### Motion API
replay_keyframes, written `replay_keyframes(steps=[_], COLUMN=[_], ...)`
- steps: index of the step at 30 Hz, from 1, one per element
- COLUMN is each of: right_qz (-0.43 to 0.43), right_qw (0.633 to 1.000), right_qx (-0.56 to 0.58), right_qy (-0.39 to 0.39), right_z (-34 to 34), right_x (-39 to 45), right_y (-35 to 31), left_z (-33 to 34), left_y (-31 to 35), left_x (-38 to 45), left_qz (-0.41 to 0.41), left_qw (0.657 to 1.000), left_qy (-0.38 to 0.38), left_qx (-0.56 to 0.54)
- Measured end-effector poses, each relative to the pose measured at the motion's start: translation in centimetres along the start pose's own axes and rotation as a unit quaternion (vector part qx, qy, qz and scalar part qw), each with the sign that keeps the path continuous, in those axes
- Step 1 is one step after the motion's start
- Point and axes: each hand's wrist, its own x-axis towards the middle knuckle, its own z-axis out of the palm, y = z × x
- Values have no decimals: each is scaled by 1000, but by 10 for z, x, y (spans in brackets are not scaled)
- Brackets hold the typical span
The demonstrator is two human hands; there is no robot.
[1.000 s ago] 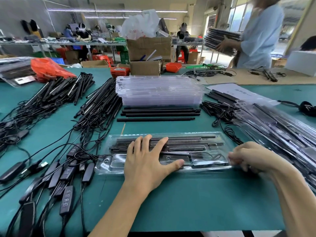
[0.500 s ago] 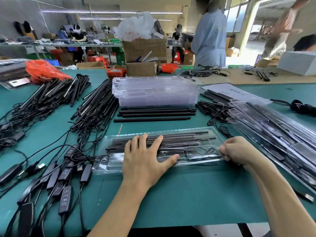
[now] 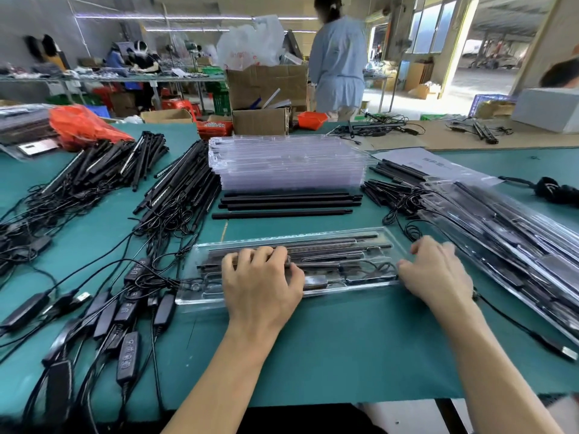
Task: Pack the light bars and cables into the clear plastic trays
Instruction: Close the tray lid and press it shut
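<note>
1. Since a second ago, the left hand [image 3: 261, 281] has gone from flat with spread fingers to fingers curled down onto the tray [image 3: 313, 239]; the right hand [image 3: 437, 272] has stayed at the tray's right end, and the person in blue at 12 o'clock has walked left.
2. Grip now: the left hand presses bent fingertips on the tray's top, thumb at its near edge, pinching nothing that I can see. The right hand touches the tray's 3 o'clock end with loosely bent fingers; whether it grips the rim I cannot tell, as it is blurred.
3. Place: the tray lies on the green table [image 3: 344, 349], dead centre, lengthwise from 9 to 3 o'clock.
4. Handling, as I judge it: thin clear plastic, light, springy and slick, likely to flex or pop open if lifted by one end. Hold it by both short ends, or keep a palm on the middle.
5. Look: long, clear and glossy, with moulded channels holding black bars and a coiled cable.
6. Around it: spare bars [image 3: 288, 203] and the empty tray stack [image 3: 288, 161] at 12 o'clock, packed trays [image 3: 513, 245] at 3, loose cables [image 3: 103, 311] at 9.
</note>
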Motion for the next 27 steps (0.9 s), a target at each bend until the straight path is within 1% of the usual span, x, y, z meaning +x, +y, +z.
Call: replay_keyframes(steps=[1, 3, 5, 6, 8, 9, 11, 12, 13, 16, 18, 21, 27], right_qz=[-25, -121, -234, -274, -313, -315, -305, -300, -297, -292, -278, -254, -239], right_qw=[999, 990, 960, 947, 939, 941, 947, 949, 950, 949, 949, 951, 955], right_qx=[-6, 63, 151, 162, 112, 62, -14, -26, -30, -48, -56, -54, -49], right_qy=[19, 30, -8, -37, -89, -104, -100, -96, -95, -109, -134, -168, -171], right_z=[-2, -4, -1, 4, 19, 28, 41, 44, 45, 47, 45, 42, 42], right_x=[-3, -8, -17, -22, -28, -29, -27, -25, -24, -21, -18, -14, -16], right_y=[-4, -14, -28, -36, -48, -50, -51, -50, -49, -49, -53, -58, -64], left_z=[0, 1, 2, 1, 0, 0, 1, 2, 2, 1, 3, 7, 10], left_y=[0, 1, 2, 2, 1, 0, -4, -5, -6, -9, -11, -13, -13], left_x=[0, 0, 0, 1, 0, 0, -1, -1, -1, 1, 2, 2, 7], left_qz=[0, 4, 15, 19, 21, 24, 33, 35, 35, 12, -13, -28, -43], left_qw=[1000, 1000, 1000, 1000, 1000, 1000, 999, 998, 998, 999, 998, 995, 986], left_qy=[-6, -12, -16, -17, -16, -8, 30, 45, 45, -13, -51, -93, -161], left_qx=[5, 7, 9, 9, 3, -3, -24, -34, -40, -30, -27, -13, 4])
